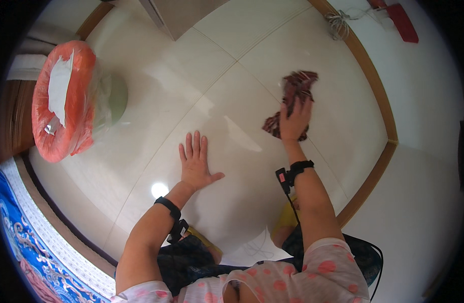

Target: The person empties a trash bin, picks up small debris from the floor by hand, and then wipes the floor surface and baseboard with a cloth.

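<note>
My left hand (195, 168) lies palm down on the pale tiled floor (163, 98), fingers spread and nothing in them. Farther out on the right, my right hand (294, 121) rests on a crumpled dark red patterned cloth (298, 85), holding it against the tiles. The cloth sticks out beyond the fingertips and to the left of the wrist; its middle is hidden under my palm. The far end of the cloth looks blurred.
A bin (118, 96) with a red plastic liner (84, 57) and white paper on top stands at left. Brown skirting (376, 79) edges the right wall, near bundled cable (338, 24). A cabinet corner (171, 22) juts in above. Blue patterned bedding (31, 242) is lower left.
</note>
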`<state>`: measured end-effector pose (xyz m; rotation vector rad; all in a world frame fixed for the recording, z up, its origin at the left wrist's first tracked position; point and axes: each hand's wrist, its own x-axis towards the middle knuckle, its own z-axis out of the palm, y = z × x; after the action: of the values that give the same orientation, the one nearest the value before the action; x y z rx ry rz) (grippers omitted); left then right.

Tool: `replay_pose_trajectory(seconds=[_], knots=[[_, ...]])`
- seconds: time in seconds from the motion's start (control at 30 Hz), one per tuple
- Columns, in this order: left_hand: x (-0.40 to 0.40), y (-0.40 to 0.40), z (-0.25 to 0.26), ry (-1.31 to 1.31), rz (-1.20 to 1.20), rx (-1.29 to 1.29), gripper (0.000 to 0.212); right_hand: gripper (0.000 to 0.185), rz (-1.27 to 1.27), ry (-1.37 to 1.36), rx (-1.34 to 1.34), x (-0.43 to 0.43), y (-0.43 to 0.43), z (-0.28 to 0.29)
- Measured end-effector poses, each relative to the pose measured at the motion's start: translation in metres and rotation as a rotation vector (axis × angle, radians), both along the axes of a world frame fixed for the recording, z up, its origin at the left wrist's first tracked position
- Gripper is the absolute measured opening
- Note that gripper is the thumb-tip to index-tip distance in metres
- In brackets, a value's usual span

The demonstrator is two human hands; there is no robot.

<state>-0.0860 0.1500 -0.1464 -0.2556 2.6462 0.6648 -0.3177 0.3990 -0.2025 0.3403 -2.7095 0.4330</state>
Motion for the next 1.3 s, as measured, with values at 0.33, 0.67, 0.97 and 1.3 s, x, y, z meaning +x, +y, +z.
replay_pose_trajectory(seconds=[0.33,0.67,0.97,1.3], knots=[[0.002,-0.007,-0.011,-0.009,-0.006,0.022,0.136,0.037,0.698,-0.217,-0.344,0.049,-0.146,0.007],[-0.002,-0.007,-0.006,-0.065,0.001,0.056,0.136,0.046,0.224,-0.067,-0.236,-0.057,-0.139,0.005],[0.000,-0.006,-0.006,0.009,0.009,0.064,0.124,0.021,1.012,-0.258,-0.271,0.017,-0.264,0.012],[0.031,0.002,0.010,0.624,-0.388,0.429,0.042,0.042,1.400,-0.558,-0.288,0.091,-0.145,0.026]])
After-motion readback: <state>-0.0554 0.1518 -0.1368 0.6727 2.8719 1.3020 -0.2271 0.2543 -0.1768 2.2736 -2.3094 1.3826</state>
